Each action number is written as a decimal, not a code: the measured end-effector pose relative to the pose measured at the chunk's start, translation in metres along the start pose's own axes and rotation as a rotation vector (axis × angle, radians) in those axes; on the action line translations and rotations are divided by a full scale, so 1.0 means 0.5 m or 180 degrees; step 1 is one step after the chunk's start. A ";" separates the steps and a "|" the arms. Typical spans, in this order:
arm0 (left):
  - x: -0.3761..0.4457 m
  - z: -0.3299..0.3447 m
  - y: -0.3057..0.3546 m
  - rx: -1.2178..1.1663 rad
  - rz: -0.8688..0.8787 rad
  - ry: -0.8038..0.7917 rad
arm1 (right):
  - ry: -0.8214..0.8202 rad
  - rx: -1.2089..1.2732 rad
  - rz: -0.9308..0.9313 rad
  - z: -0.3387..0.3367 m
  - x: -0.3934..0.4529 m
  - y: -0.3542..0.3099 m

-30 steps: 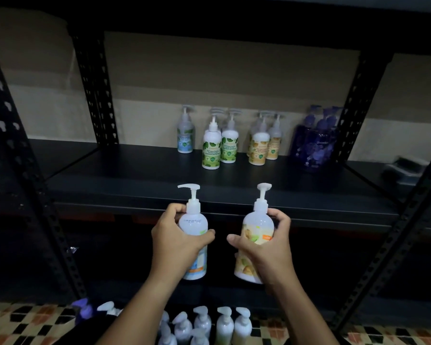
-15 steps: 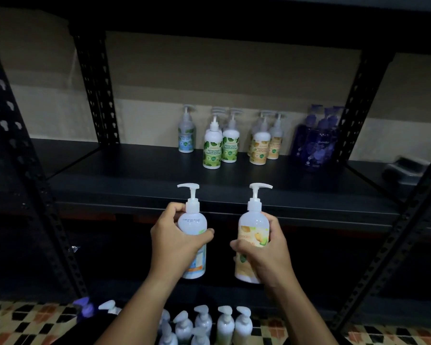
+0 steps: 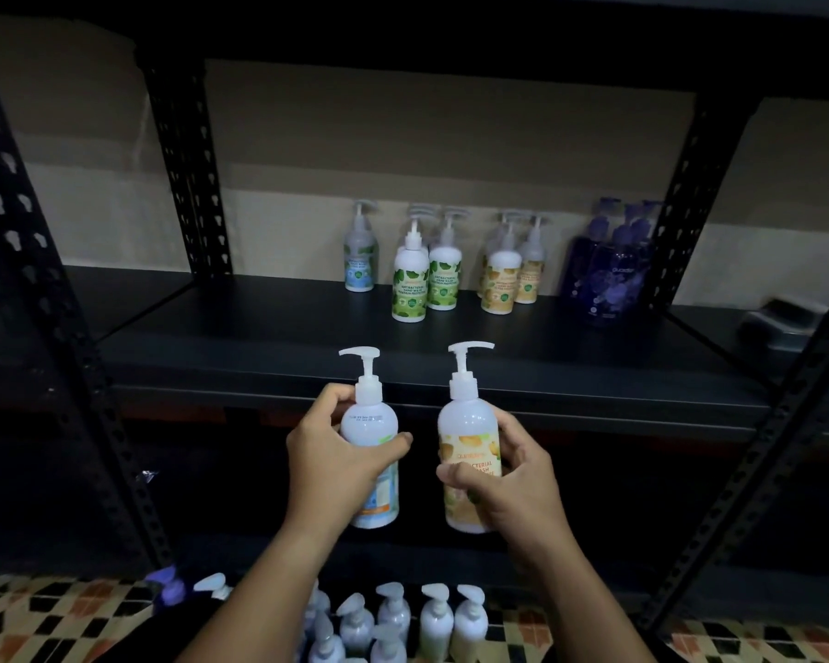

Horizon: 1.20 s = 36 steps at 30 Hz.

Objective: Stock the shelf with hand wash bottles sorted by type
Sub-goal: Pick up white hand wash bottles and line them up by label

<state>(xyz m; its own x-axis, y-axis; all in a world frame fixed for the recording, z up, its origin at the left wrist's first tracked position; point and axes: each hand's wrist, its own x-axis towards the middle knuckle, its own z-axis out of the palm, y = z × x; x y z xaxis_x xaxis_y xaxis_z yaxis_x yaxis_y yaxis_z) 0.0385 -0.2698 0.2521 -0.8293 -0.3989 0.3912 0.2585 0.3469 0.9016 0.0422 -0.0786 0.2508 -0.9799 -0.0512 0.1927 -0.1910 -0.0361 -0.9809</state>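
Head view, frame centre: left hand (image 3: 336, 464) grasps blue-label bottle (image 3: 370, 452), right hand (image 3: 513, 476) grasps orange-label bottle (image 3: 467, 464), labels turned outward, probably for sorting.

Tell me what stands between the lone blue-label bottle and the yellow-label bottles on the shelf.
Head view: the green-label bottles stand between the blue-label bottle and the yellow-label bottles.

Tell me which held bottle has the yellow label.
The bottle in the right hand, the yellow-label bottle; the left hand grips a blue-label bottle.
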 end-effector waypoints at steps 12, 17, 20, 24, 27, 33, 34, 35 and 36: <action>0.000 0.005 0.003 -0.0148 0.0087 -0.0090 | 0.0241 0.0283 0.0207 0.007 0.006 0.006; 0.005 0.012 0.006 -0.0398 0.0024 -0.0530 | 0.0223 0.0250 0.0197 0.006 0.003 0.001; 0.004 0.016 0.009 -0.0317 0.0032 -0.0537 | 0.0204 0.0258 0.0234 0.007 0.001 -0.002; -0.002 0.014 0.019 -0.0272 0.0004 -0.0349 | 0.0219 0.0259 0.0249 0.006 0.002 -0.001; 0.001 0.013 0.012 -0.0346 -0.0075 -0.0397 | 0.0207 0.0246 0.0241 0.004 0.002 -0.002; 0.011 0.016 0.007 -0.1066 -0.0481 -0.0291 | 0.0188 0.0254 0.0250 0.003 0.002 0.000; 0.013 0.014 0.006 -0.1199 -0.0511 -0.0325 | 0.0193 0.0254 0.0246 0.003 0.003 0.000; 0.014 0.012 0.009 -0.1304 -0.0528 -0.0387 | 0.0204 0.0253 0.0242 0.003 0.003 -0.001; 0.014 0.011 0.012 -0.1396 -0.0548 -0.0466 | 0.0217 0.0257 0.0241 0.004 0.003 -0.001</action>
<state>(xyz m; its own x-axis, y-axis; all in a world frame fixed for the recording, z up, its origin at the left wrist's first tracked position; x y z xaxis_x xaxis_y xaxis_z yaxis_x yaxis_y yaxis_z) 0.0316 -0.2661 0.2594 -0.9311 -0.2846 0.2280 0.2697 -0.1162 0.9559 0.0409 -0.0805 0.2517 -0.9935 0.0112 0.1133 -0.1138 -0.1151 -0.9868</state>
